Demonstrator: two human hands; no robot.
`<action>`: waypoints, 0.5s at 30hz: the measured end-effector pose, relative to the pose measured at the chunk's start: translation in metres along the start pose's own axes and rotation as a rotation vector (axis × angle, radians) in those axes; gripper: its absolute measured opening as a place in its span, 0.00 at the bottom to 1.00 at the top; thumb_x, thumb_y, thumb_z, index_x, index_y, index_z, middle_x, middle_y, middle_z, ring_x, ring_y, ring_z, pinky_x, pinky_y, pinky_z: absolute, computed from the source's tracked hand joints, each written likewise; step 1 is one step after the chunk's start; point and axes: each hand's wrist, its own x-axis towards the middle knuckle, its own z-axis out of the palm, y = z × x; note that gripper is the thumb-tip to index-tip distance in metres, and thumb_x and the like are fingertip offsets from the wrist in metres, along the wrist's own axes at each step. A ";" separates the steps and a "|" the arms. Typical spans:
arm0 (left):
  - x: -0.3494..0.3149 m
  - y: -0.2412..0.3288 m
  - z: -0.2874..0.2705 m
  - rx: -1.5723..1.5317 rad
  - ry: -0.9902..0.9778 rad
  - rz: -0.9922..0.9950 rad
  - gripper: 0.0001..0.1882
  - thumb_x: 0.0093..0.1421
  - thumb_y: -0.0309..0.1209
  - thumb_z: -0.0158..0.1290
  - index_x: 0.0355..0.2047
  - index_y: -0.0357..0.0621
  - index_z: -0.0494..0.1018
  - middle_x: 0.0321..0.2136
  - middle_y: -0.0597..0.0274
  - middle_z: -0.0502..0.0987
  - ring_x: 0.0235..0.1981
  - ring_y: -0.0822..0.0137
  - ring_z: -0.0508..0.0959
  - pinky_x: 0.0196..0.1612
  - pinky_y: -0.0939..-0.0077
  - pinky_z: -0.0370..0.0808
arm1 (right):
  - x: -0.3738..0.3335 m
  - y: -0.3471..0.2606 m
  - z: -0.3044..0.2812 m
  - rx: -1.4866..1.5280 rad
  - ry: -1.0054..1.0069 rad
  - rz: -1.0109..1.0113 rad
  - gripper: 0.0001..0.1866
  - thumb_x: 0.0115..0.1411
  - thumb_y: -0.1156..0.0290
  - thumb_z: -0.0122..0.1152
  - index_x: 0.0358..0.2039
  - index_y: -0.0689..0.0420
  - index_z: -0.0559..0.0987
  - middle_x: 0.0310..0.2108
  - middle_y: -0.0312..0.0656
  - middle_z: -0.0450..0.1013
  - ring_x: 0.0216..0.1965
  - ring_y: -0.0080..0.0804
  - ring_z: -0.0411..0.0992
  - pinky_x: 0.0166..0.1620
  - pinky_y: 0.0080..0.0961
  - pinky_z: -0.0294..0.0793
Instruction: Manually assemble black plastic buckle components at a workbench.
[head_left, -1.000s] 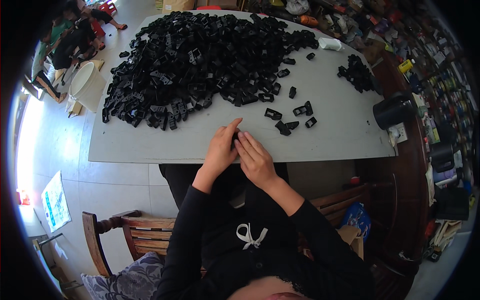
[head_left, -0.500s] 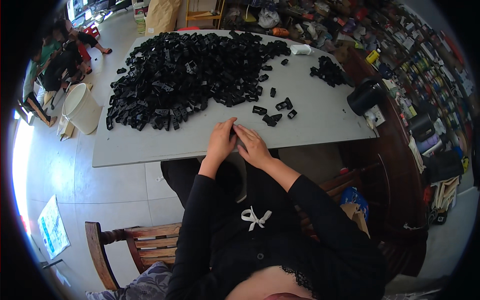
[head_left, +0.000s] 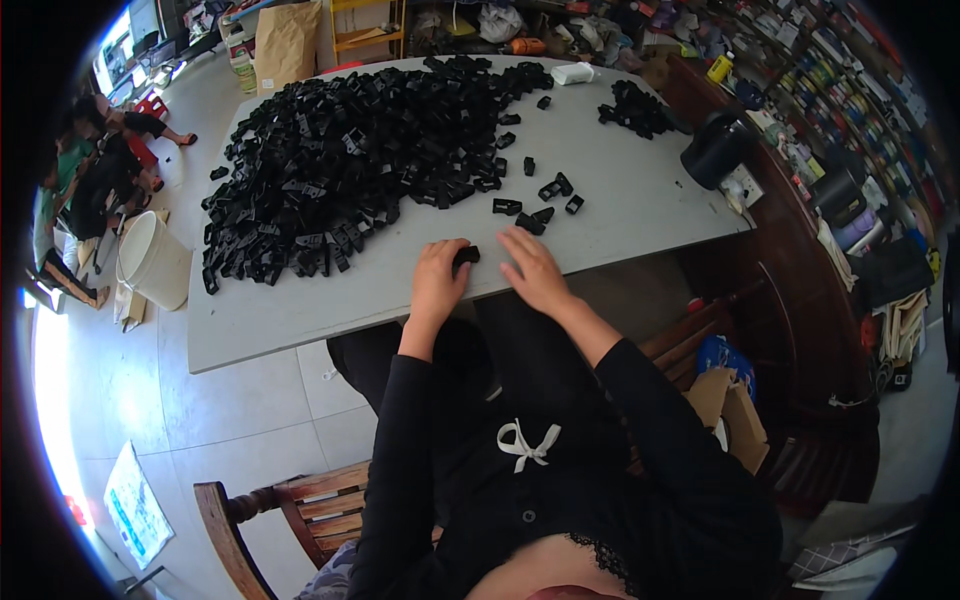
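At the near edge of the grey table [head_left: 260,325], my left hand [head_left: 436,283] has its fingers closed on a small black plastic part [head_left: 466,256]. My right hand [head_left: 538,275] is apart from it, empty, with fingers stretched out over the tabletop. Just beyond those fingertips lie several loose black parts, among them one pair [head_left: 534,221] and a single part [head_left: 507,206]. A big heap of similar black parts [head_left: 340,165] covers the table's far left and middle. What these parts belong to cannot be made out.
A smaller black heap [head_left: 636,110] lies at the far right, near a white packet [head_left: 573,73] and a black kettle-like vessel [head_left: 717,150]. Left of the table stands a white bucket [head_left: 155,262]; people sit beyond it. Crowded shelves [head_left: 830,90] line the right side.
My hands were close together around the part; now the right hand has come away to the right and opened. The part stays at my left hand. The whole view has shifted slightly.
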 end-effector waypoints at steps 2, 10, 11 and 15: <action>0.001 0.001 -0.001 -0.006 -0.007 -0.010 0.18 0.50 0.22 0.58 0.43 0.41 0.75 0.39 0.54 0.79 0.43 0.49 0.75 0.48 0.61 0.72 | 0.008 0.024 0.004 -0.007 0.071 0.037 0.25 0.58 0.69 0.60 0.57 0.56 0.72 0.56 0.51 0.69 0.60 0.50 0.65 0.59 0.40 0.65; -0.001 0.009 -0.007 -0.019 -0.017 -0.070 0.17 0.51 0.21 0.58 0.43 0.41 0.75 0.39 0.54 0.79 0.44 0.50 0.75 0.48 0.62 0.72 | 0.113 0.052 -0.001 0.005 0.049 0.034 0.12 0.59 0.77 0.55 0.43 0.60 0.79 0.45 0.45 0.75 0.48 0.46 0.71 0.51 0.38 0.72; -0.001 0.011 -0.008 -0.016 -0.020 -0.077 0.17 0.51 0.22 0.58 0.43 0.40 0.75 0.40 0.54 0.79 0.44 0.50 0.75 0.48 0.62 0.72 | 0.128 0.058 0.005 0.019 0.063 0.048 0.11 0.59 0.78 0.53 0.42 0.58 0.80 0.42 0.44 0.75 0.47 0.45 0.72 0.50 0.38 0.73; 0.000 0.017 -0.009 0.016 -0.016 -0.043 0.17 0.50 0.21 0.58 0.42 0.40 0.75 0.39 0.54 0.78 0.43 0.50 0.75 0.46 0.61 0.73 | 0.167 0.076 0.030 -0.035 -0.106 0.147 0.15 0.58 0.81 0.55 0.44 0.54 0.82 0.42 0.41 0.73 0.49 0.43 0.70 0.49 0.38 0.73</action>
